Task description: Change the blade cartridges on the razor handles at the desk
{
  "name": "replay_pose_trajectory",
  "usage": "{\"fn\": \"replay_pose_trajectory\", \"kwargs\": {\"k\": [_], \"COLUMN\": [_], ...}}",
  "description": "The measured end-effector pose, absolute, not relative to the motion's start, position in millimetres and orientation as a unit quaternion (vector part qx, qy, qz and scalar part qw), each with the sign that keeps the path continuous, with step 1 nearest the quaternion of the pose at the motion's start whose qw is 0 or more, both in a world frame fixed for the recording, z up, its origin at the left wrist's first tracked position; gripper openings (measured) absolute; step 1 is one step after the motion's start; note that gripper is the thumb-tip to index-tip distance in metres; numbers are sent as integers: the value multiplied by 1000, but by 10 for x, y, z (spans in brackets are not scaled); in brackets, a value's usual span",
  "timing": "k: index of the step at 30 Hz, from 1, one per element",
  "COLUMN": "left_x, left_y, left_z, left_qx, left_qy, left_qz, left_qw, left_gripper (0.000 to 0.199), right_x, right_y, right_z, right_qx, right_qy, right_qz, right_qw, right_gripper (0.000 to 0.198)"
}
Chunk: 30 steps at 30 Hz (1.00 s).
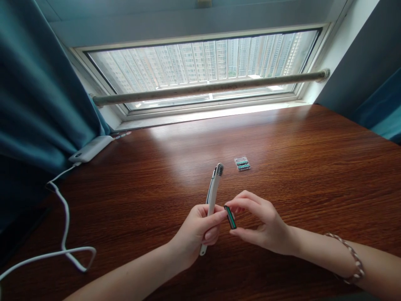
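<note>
My left hand (200,228) is closed around a slim white razor handle (214,190), held upright and tilted slightly right. Its upper end has a dark ridged patch, and a dark strip runs along its left side. Between the fingertips and thumb of my right hand (263,219) is a small black razor cartridge (230,217) with a green strip. The left thumb tip comes up to the cartridge's upper end; whether it touches cannot be told. Farther back on the table lies a clear plastic case (242,163) holding cartridges with green strips.
The brown wooden table (131,188) reaches to a window sill. At its left edge, by the blue curtain (46,92), lies a white box-shaped device (92,148) with a white cable (66,221) trailing forward. A metal bar (213,88) crosses the window.
</note>
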State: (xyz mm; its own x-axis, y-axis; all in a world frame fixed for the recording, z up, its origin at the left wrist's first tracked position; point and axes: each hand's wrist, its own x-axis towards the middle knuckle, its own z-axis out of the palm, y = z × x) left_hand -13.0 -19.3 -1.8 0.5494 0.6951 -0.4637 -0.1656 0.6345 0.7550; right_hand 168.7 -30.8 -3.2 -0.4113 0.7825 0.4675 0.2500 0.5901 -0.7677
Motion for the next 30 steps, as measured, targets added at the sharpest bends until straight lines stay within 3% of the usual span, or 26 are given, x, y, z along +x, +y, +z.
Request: {"fn": "replay_pose_trajectory", "kwargs": {"k": [11, 16, 23, 30], "left_x": [-181, -301, -405, -425], "left_y": [-175, -107, -101, -49], "left_z": [-35, -75, -198, -242], "left_qx": [426, 619, 794, 827], "left_qy": [397, 384, 396, 398], "left_qz": [273, 315, 304, 284], "left_qw": [766, 609, 346, 278], "left_gripper": [23, 41, 20, 19], "right_x": [1736, 1823, 1904, 1936], "right_y": [-265, -189, -113, -95], "right_z": [-25, -72, -114, -107], "right_qx": [-335, -348, -375, -377], "right_qy": [-714, -657, -638, -634], "right_qz": [429, 495, 476, 468], "right_qw": [441, 450, 475, 486], "right_gripper": [45, 41, 41, 43]}}
